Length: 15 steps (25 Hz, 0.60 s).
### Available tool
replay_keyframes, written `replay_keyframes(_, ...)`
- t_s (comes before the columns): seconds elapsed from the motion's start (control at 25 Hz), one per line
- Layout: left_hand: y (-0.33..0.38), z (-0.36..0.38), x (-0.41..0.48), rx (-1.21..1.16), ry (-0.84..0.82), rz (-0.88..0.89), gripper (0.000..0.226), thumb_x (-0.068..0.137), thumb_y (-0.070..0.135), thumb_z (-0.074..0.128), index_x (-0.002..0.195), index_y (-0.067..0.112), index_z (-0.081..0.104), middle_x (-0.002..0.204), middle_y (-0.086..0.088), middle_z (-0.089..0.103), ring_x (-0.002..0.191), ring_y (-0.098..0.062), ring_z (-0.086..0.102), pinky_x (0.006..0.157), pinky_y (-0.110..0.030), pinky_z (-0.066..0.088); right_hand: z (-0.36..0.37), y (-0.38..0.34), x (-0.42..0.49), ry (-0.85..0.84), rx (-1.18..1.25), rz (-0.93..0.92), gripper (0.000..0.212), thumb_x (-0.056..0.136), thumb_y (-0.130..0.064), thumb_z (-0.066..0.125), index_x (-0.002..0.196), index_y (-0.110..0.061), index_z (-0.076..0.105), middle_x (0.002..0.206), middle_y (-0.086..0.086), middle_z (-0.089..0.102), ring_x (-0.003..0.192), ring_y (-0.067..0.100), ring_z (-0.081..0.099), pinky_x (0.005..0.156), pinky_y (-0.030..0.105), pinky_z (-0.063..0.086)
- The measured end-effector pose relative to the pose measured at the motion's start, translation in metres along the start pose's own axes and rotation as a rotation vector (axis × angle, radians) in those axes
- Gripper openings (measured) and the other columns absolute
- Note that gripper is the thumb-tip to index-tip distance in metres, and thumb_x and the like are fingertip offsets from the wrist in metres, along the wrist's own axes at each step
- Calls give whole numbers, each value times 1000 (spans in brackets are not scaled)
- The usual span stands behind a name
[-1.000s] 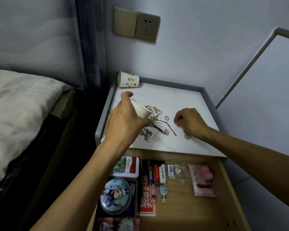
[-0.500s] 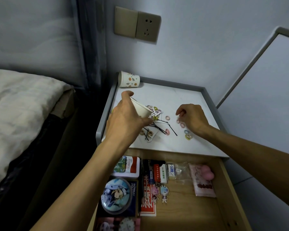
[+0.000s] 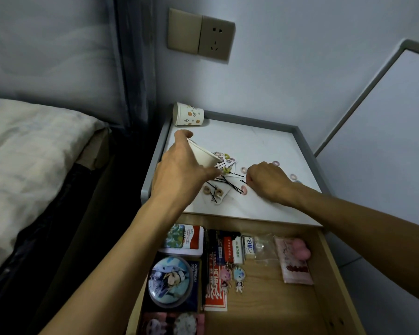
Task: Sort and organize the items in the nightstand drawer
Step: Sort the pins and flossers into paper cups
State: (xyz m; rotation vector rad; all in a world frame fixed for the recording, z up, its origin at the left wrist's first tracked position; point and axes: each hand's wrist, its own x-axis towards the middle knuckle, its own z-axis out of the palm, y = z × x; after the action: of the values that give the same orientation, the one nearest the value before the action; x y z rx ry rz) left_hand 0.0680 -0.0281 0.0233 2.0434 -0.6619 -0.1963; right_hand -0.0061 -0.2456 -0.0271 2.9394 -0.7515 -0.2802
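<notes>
On top of the nightstand [image 3: 264, 141], the left hand [image 3: 179, 172] grips a paper cup [image 3: 202, 157] tipped low beside the little rings [image 3: 243, 190] and hairpins [image 3: 230, 183] so they can go in, while the curled right hand [image 3: 267, 182] may hold one, but I cannot tell.

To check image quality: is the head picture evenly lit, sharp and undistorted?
Head view: dim, bluish light; deep shadow beside the bed; the drawer is brightest at its near end; the nightstand looks splayed by the wide lens; the hairpins look sharp.
</notes>
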Motion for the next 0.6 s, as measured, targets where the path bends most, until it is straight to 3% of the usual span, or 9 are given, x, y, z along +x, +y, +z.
replay_keyframes(0.08, 0, -3, 1, -6, 5, -4, 89, 68, 36, 87, 139, 22, 34, 122, -7, 58, 104, -29, 59, 83, -48, 56, -4, 1, 2, 38, 5, -60, 15, 95, -13, 48, 83, -8, 55, 87, 9, 63, 83, 33, 63, 68, 33, 44)
replay_keyframes(0.16, -1, -6, 2, -4, 13, 2, 88, 70, 35, 86, 139, 21, 34, 122, -7, 57, 103, -27, 59, 83, -47, 55, -6, -3, 7, 76, 157, -100, 16, 92, -11, 49, 87, -6, 63, 84, 8, 70, 79, 27, 65, 71, 37, 52)
replay_keyframes(0.36, -1, -6, 1, -12, 21, 1, 88, 70, 34, 86, 139, 21, 34, 121, -7, 57, 102, -27, 59, 83, -46, 56, -1, -20, 12, 13, 386, -89, 10, 86, -13, 65, 80, -13, 73, 73, 4, 73, 64, 15, 69, 56, 18, 42)
replay_keyframes(0.6, -3, -6, 2, -16, 17, -8, 88, 69, 34, 87, 138, 22, 34, 122, -8, 58, 102, -28, 60, 83, -46, 56, 4, -21, 13, -30, 412, 2, 11, 82, -16, 72, 71, -15, 70, 70, 5, 72, 63, 20, 69, 66, 29, 56)
